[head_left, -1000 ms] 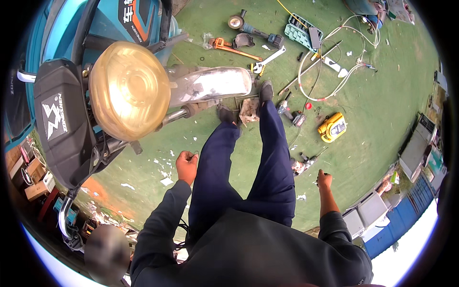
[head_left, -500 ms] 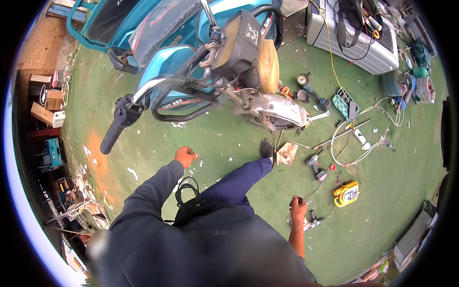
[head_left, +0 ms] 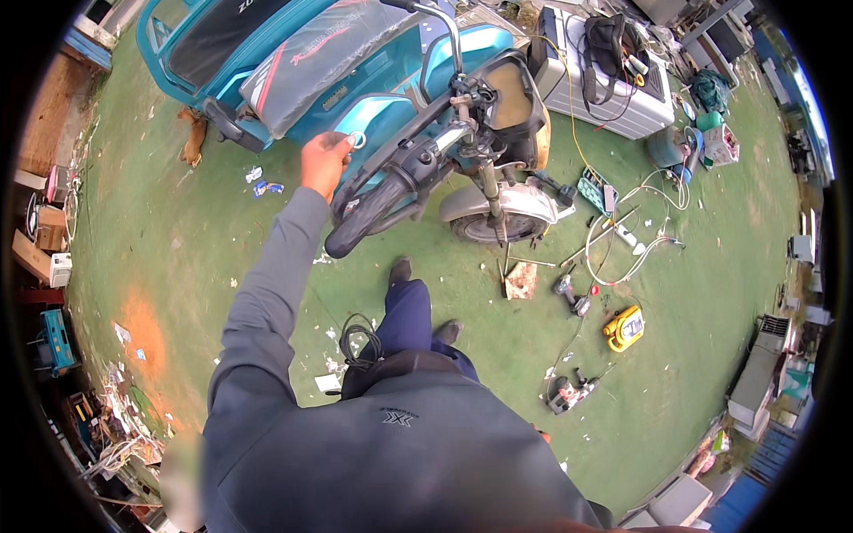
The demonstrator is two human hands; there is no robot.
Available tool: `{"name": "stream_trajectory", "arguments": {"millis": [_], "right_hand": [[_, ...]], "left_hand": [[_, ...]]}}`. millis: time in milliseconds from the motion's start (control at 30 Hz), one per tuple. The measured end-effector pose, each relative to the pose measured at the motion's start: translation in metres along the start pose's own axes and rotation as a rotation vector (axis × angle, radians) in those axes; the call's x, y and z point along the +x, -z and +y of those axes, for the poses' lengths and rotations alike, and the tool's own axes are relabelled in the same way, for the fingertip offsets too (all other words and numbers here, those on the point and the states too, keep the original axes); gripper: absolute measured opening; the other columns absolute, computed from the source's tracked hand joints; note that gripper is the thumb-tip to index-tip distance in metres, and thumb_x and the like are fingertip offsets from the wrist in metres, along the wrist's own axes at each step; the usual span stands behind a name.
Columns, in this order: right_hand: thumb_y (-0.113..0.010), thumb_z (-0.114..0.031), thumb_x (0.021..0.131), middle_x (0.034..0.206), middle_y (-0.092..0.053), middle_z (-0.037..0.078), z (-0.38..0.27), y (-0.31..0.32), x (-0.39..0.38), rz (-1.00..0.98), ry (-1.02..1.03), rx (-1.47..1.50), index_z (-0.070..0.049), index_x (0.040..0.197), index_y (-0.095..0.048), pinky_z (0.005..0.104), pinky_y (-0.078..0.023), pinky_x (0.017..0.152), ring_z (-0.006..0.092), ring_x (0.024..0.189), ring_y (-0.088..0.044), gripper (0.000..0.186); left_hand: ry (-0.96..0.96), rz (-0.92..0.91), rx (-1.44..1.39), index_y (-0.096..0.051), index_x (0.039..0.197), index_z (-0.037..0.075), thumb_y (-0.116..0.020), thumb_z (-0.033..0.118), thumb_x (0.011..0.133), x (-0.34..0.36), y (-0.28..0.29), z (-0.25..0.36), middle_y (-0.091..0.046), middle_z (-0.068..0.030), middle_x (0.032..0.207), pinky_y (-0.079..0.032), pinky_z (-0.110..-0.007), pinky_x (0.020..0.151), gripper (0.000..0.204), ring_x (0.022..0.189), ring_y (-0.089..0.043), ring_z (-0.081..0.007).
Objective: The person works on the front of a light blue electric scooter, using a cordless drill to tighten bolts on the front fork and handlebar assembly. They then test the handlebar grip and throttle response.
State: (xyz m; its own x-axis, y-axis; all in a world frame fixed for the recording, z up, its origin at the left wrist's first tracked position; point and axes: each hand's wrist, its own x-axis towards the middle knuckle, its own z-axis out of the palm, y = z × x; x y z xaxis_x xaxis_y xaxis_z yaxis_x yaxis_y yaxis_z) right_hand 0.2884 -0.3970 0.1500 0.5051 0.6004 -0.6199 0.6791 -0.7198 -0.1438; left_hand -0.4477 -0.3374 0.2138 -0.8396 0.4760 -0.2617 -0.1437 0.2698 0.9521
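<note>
My left hand (head_left: 325,165) reaches forward, its thumb and fingers pinched on a small white ring (head_left: 358,140). The hand is beside the teal tricycle's body (head_left: 373,120), just left of its handlebar grip (head_left: 378,209). The handlebar is turned so that this black grip points toward me. Below it, the front wheel (head_left: 480,228) sits under a silver mudguard (head_left: 524,197). Of my right hand (head_left: 545,436), only a sliver of skin shows past my jacket at the lower right; its fingers are hidden.
A cordless drill (head_left: 571,295), a yellow case (head_left: 625,329) and another power tool (head_left: 569,392) lie on the green floor to the right. A pale hose (head_left: 641,271) coils beyond them. A grey cabinet (head_left: 604,89) stands far right. Boxes (head_left: 51,228) and scraps line the left.
My left hand has risen forward from low over the floor to the tricycle's left side. The handlebar now appears turned. My right hand has drawn back, nearly out of sight. I have stepped left.
</note>
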Motion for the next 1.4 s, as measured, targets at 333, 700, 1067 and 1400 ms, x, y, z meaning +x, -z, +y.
{"name": "stream_trajectory", "arguments": {"millis": [333, 700, 1067, 1400], "right_hand": [[-0.064, -0.031, 0.096, 0.068, -0.060, 0.005, 0.036, -0.118, -0.141, 0.087, -0.146, 0.539, 0.000, 0.085, -0.061, 0.0314, -0.046, 0.044, 0.0162, 0.056, -0.060, 0.033], [-0.066, -0.027, 0.095, 0.069, -0.063, 0.007, 0.061, -0.279, -0.299, 0.090, -0.196, 0.620, 0.002, 0.086, -0.062, 0.0325, -0.049, 0.046, 0.0160, 0.056, -0.061, 0.031], [-0.065, -0.031, 0.095, 0.073, -0.062, 0.008, 0.041, -0.388, -0.441, 0.230, -0.550, 0.914, -0.001, 0.090, -0.058, 0.0339, -0.047, 0.046, 0.0174, 0.057, -0.060, 0.031], [-0.064, -0.028, 0.098, 0.075, -0.063, 0.007, -0.081, -0.456, -0.483, 0.139, -0.295, 0.975, -0.001, 0.092, -0.060, 0.0290, -0.049, 0.050, 0.0162, 0.062, -0.063, 0.028]], "left_hand": [[-0.094, -0.494, 0.052, -0.068, 0.095, 0.002, -0.071, 0.015, 0.090, 0.112, -0.184, 0.041, -0.066, -0.0030, 0.080, -0.044, -0.026, 0.056, 0.014, 0.062, -0.056, -0.0091], [0.089, -0.651, 0.265, -0.068, 0.091, -0.002, -0.070, 0.012, 0.090, 0.169, -0.170, 0.023, -0.066, -0.0075, 0.075, -0.041, -0.031, 0.044, 0.014, 0.055, -0.059, -0.0142], [0.107, -0.617, 0.211, -0.070, 0.088, -0.004, -0.070, 0.012, 0.088, 0.167, -0.198, -0.044, -0.065, -0.0107, 0.067, -0.049, -0.037, 0.048, 0.016, 0.051, -0.060, -0.0207], [-0.561, -0.630, 0.503, -0.072, 0.106, 0.003, -0.065, 0.021, 0.091, 0.170, -0.159, -0.025, -0.074, -0.0144, 0.098, -0.054, -0.038, 0.080, 0.024, 0.091, -0.071, -0.0285]]}}
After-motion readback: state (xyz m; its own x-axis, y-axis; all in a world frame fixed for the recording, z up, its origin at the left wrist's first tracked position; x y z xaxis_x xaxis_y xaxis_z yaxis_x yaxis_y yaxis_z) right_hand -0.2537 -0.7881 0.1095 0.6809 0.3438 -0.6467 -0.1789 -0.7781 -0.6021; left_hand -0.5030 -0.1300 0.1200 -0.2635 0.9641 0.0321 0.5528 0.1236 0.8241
